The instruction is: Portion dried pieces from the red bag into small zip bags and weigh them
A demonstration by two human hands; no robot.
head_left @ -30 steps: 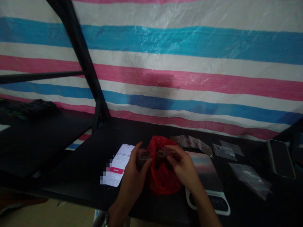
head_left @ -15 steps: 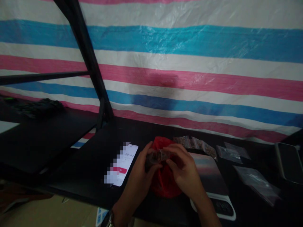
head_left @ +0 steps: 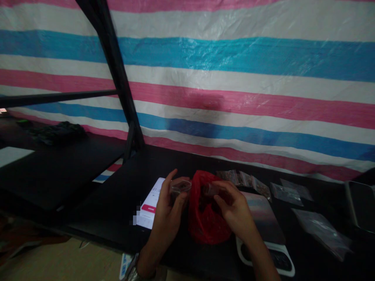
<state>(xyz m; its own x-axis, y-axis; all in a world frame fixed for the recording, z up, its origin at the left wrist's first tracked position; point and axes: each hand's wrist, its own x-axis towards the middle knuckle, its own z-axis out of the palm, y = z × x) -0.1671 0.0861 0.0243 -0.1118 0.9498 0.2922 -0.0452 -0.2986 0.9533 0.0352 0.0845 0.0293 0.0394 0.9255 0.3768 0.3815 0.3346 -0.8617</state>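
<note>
My left hand [head_left: 167, 208] holds a small clear zip bag [head_left: 181, 186] by its sides, its mouth spread and facing up. Some dark contents seem to show inside. Between the fingers of my right hand [head_left: 236, 207] is a small clear cup [head_left: 210, 190], tilted over the mouth of a red plastic bag [head_left: 206, 230]. The red bag stands open between both hands, with dark brown pieces inside that are too dim to name. Close by on the right lies a kitchen scale [head_left: 263, 218], partly covered by my right forearm.
A lit phone [head_left: 148, 210] lies left of my left hand. Filled zip bags [head_left: 244, 179] sit behind the scale. Flat clear bags [head_left: 320, 230] lie to the right, near a dark box-like object [head_left: 360, 205]. A black metal frame [head_left: 117, 74] rises at left before a striped sheet [head_left: 234, 86].
My hands have moved apart. The cup went from the zip bag's mouth rightward to over the red bag, while my left hand shifted left with the zip bag.
</note>
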